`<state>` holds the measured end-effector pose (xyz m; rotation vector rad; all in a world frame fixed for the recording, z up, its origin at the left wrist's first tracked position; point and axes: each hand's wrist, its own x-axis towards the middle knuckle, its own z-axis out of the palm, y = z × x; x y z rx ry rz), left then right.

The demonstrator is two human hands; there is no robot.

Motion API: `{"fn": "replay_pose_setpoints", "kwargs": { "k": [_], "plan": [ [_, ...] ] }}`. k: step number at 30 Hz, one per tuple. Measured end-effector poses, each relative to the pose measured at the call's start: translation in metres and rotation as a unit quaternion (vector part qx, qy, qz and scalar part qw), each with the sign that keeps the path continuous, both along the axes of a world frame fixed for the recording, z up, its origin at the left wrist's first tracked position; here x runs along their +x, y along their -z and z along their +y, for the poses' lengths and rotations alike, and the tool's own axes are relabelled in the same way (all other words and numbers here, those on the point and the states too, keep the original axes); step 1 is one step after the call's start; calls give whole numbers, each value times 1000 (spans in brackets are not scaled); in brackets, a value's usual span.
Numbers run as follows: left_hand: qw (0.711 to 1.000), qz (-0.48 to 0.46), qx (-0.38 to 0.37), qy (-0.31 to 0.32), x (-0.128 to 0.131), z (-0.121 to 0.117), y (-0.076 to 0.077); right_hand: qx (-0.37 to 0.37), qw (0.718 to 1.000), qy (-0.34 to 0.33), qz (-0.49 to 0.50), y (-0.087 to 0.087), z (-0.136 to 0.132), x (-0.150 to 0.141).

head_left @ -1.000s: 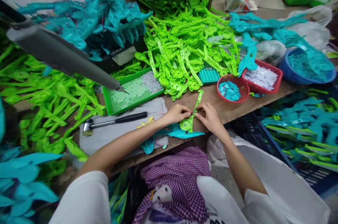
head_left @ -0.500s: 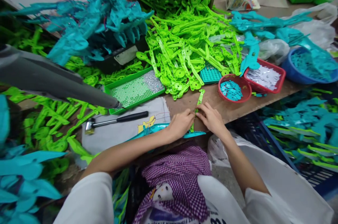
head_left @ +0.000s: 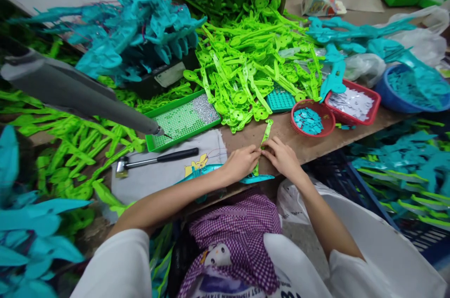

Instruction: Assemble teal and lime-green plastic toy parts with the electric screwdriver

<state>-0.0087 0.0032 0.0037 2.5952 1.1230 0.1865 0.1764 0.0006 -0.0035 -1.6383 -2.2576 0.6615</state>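
Note:
Both my hands meet at a slim lime-green plastic part (head_left: pixel 267 130) that stands out beyond my fingertips on the bench. My left hand (head_left: pixel 242 163) has its fingers closed on the part's near section from the left. From the right, the thumb and fingers of my right hand (head_left: pixel 280 155) pinch it at the same spot. What lies between the fingertips is hidden. Below my hands a turquoise plastic piece (head_left: pixel 258 178) lies at the bench edge, partly covered by my left forearm. A thin wire runs near its left end.
A hammer (head_left: pixel 177 154) lies on a grey cloth (head_left: pixel 140 185). Behind it are a green perforated tray (head_left: pixel 152 142) and an electric screwdriver (head_left: pixel 116 106) hanging at the left. To the right stand a red basket (head_left: pixel 329 128) of turquoise pieces and a red tray (head_left: pixel 374 109). Lime-green parts (head_left: pixel 239 68) are heaped behind.
My hands stay together on the green part with only slight finger movement. The hanging screwdriver has shifted slightly right, and the view has moved a little.

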Motion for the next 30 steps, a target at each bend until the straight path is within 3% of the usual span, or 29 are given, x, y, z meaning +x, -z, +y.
{"fn": "replay_pose_setpoints", "kwargs": {
  "k": [7, 14, 30],
  "plan": [
    [994, -100, -15, -40, -15, -9, 7, -27, 998, -4, 58, 0, 1, 6],
    [968, -198, -115, -107, -15, -1, 3, 24, 993, 20, 115, 9, -7, 4],
    [960, -204, -135, -139, -16, 1, 2, 49, 993, 15, 103, 8, -10, 1]
  ]
}}
